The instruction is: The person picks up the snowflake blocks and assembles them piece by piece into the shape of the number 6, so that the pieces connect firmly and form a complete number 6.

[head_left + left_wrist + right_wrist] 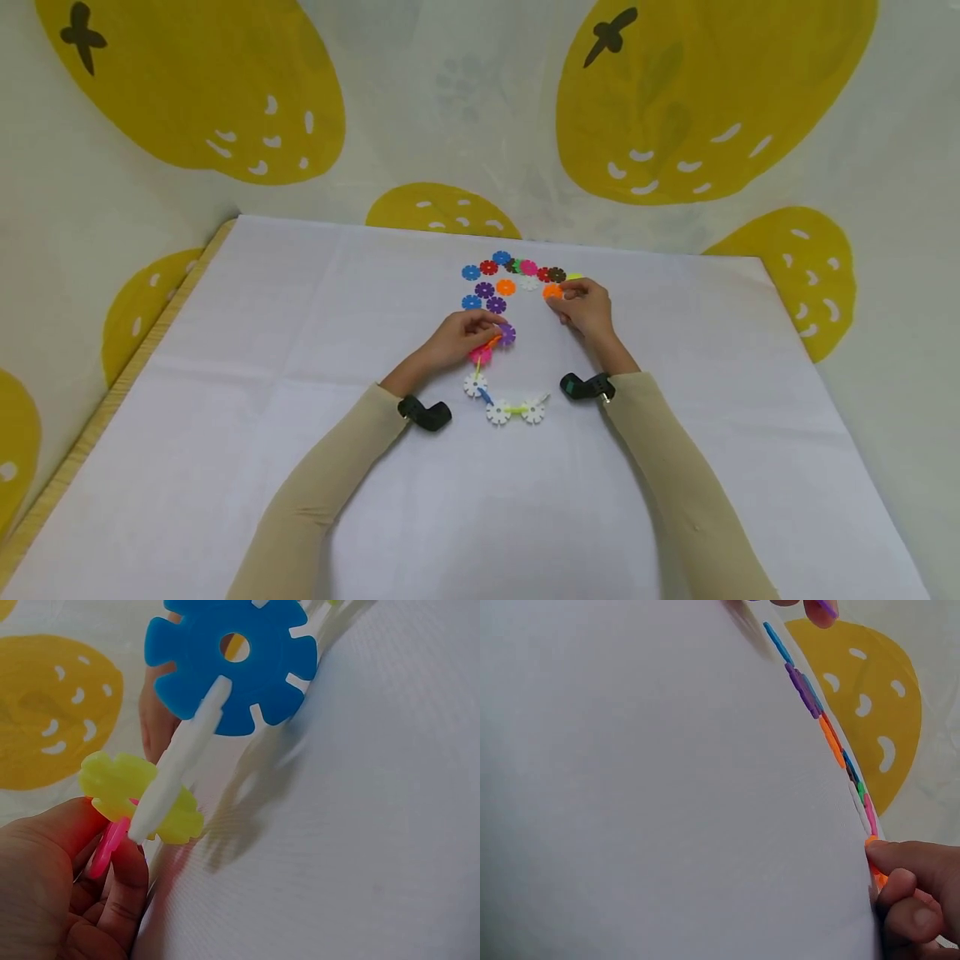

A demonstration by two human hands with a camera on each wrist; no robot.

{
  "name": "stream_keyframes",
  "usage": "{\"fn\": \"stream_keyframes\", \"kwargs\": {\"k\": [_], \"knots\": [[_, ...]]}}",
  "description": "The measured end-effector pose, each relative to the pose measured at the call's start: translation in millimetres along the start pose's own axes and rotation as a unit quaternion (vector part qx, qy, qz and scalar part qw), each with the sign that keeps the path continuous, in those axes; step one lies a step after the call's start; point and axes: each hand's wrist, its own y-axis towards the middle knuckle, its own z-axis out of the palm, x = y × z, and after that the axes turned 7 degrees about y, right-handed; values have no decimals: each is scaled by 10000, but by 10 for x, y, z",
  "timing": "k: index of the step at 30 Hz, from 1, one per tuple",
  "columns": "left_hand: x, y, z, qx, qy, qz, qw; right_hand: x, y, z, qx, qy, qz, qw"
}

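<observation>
A chain of joined snowflake discs (498,410) lies on the white cloth (300,333) in front of me, with white, blue and yellow-green pieces. My left hand (491,329) grips the chain's upper end, by a purple disc (506,334) and a pink disc (480,356). In the left wrist view its fingers (112,885) pinch the pink disc (105,847), with a yellow-green disc (142,799), a white disc (180,761) and a blue disc (232,664) joined beyond. My right hand (561,296) pinches a loose orange disc (552,292); the right wrist view shows its fingers (911,885) on that orange disc (871,844).
Several loose discs (498,279) in blue, red, purple, orange, pink and brown lie in a cluster behind the hands, seen edge-on as a row of loose discs (825,727) from the right wrist. The table's wooden edge (112,392) runs along the left. Lemon-print fabric (675,100) hangs behind.
</observation>
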Motion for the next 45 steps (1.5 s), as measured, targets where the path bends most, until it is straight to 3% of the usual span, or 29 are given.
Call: {"fn": "stream_keyframes", "kwargs": {"k": [5,11,24,34,45], "knots": [[0,-6,-18,-19,34,7,10000,-13,-52,15,115,52,-67,9999],[11,-15,-14,-8,77,-82,9999,-36,-155,19,349,611,-105,9975],[13,-8,-22,-73,88,-81,9999,-83,-322,21,1635,609,-250,9843],[23,14,5,-140,56,-29,9999,-121,-352,-12,2716,905,-571,9564],[14,16,5,-107,58,-91,9999,-155,-342,-4,2896,669,-908,9505]]}}
